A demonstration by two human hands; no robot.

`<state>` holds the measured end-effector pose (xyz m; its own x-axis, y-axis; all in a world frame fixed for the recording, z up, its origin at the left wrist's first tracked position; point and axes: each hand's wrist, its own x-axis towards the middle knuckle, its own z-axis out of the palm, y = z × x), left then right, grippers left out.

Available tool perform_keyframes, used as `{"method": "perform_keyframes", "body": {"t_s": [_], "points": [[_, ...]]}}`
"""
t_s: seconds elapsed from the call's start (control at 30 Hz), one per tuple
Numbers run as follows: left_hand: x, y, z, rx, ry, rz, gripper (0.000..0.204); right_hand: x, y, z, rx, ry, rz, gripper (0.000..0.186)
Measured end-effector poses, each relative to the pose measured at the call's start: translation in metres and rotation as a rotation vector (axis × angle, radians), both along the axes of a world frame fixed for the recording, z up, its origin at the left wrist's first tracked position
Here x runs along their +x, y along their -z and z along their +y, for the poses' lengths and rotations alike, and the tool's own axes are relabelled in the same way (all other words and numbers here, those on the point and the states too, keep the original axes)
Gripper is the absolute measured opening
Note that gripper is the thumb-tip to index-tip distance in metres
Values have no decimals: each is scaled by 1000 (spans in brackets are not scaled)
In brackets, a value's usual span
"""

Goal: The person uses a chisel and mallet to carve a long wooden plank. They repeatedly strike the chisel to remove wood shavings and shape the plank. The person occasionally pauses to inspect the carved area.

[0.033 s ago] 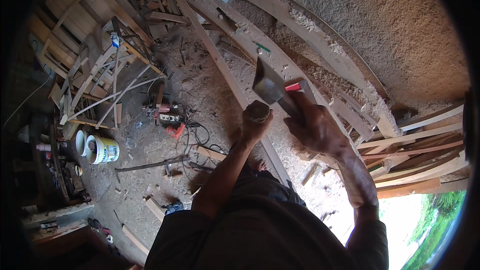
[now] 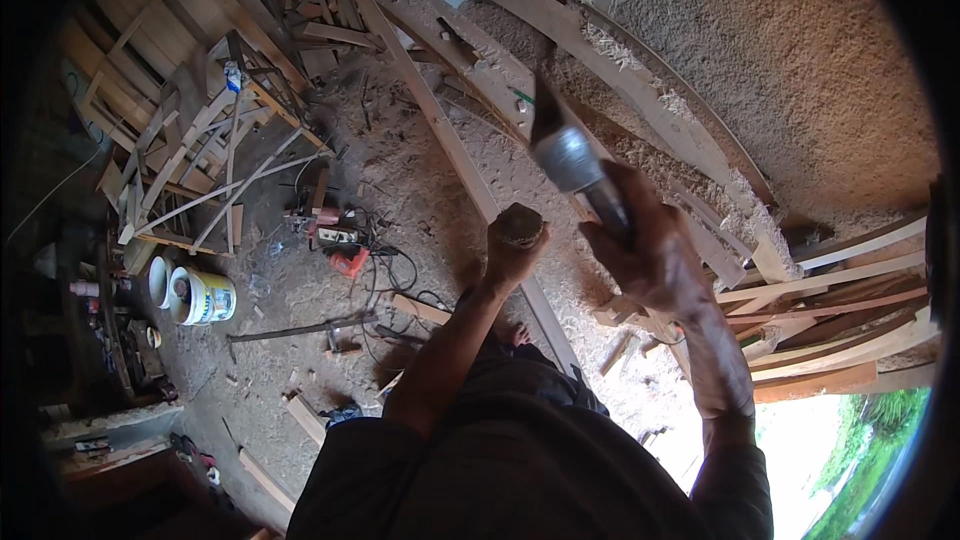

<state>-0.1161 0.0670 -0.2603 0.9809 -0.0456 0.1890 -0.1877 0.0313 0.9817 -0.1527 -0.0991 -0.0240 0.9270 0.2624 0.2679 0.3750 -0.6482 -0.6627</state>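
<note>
Near the middle of the head view, my left hand [image 2: 512,255] is closed around a thick piece of wood [image 2: 520,223], seen end-on at the top of the fist. Just to its right, my right hand [image 2: 640,255] grips a metal-headed tool [image 2: 566,155] with a broad dark blade pointing away from me. The blade is slightly blurred and raised above the left fist. Beneath both hands run a long pale board [image 2: 455,155] and a wide plank [image 2: 470,50] scattered with shavings.
Curved planks [image 2: 600,50] and stacked boards [image 2: 820,340] fill the right side. At left are a wooden frame pile [image 2: 190,170], two white buckets [image 2: 205,295], a red power tool [image 2: 348,260] with tangled cables and a long dark bar [image 2: 300,335]. Offcuts [image 2: 300,410] lie on the floor.
The tool's head has risen and shifted right, away from the left fist. My right hand has moved slightly right; my left hand has barely moved.
</note>
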Motion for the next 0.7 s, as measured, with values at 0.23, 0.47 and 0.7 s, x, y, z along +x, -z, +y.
{"method": "perform_keyframes", "body": {"t_s": [0.23,0.47,0.7], "points": [[9,-17,1,-14,-14,53,17,-5,-49,25,113,152,-382,19],[-4,-53,11,-189,171,81,14,-37,75,-9,-303,57,244,41],[-43,-14,-2,761,413,-601,16,-39,66,-2,54,330,467,39]]}}
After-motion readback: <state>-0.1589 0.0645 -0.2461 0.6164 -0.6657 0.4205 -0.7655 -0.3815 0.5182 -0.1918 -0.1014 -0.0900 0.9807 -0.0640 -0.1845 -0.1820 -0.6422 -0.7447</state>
